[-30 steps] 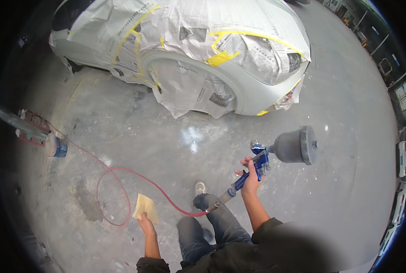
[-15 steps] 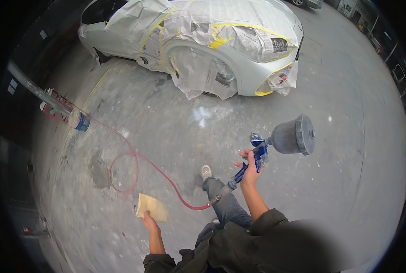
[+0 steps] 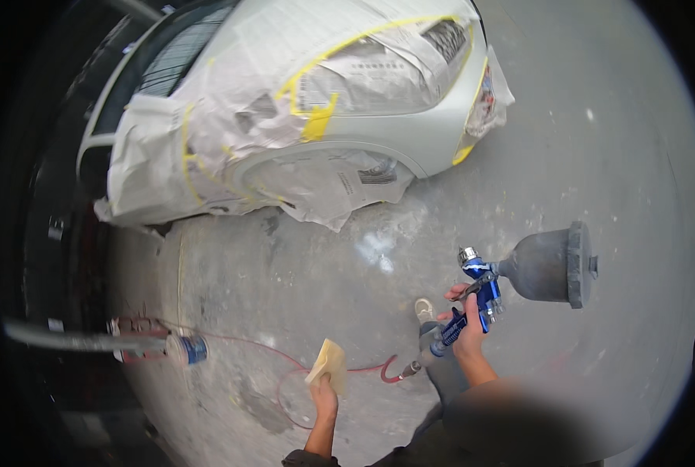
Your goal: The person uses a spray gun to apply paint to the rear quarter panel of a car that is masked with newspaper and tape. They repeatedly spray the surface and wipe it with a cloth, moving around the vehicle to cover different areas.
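Observation:
My right hand is closed round the handle of a blue spray gun, its grey paint cup lying sideways to the right. A red air hose joins the gun at the bottom of its handle. In my left hand is a folded pale yellow cloth, pinched by its lower edge. Ahead stands a white car, its front and side partly covered with masking paper and yellow masking tape. Paper also hangs over the wheel arch.
On the left a white and blue bucket stands beside a red metal stand and a grey pole. The hose loops over the grey concrete floor. A whitish paint patch marks the floor near the car.
The view has turned and come closer to the car, which now looks larger. Both hands appear farther right, still holding the spray gun and the cloth.

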`<control>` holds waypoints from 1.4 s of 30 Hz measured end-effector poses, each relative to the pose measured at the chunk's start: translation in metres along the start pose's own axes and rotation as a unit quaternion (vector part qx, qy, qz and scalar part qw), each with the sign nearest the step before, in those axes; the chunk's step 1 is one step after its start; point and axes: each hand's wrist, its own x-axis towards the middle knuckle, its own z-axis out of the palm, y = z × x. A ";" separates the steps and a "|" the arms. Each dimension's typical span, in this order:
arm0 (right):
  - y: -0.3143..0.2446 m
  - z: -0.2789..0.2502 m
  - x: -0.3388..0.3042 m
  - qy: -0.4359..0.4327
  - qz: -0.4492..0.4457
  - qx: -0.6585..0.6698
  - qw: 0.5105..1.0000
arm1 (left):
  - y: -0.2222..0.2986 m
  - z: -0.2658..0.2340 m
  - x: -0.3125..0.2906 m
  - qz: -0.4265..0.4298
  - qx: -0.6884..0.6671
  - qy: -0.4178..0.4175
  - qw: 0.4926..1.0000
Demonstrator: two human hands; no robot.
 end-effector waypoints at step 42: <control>0.397 0.046 0.212 -0.012 -0.293 -0.017 0.956 | -0.131 0.293 0.580 0.306 0.026 -0.383 0.871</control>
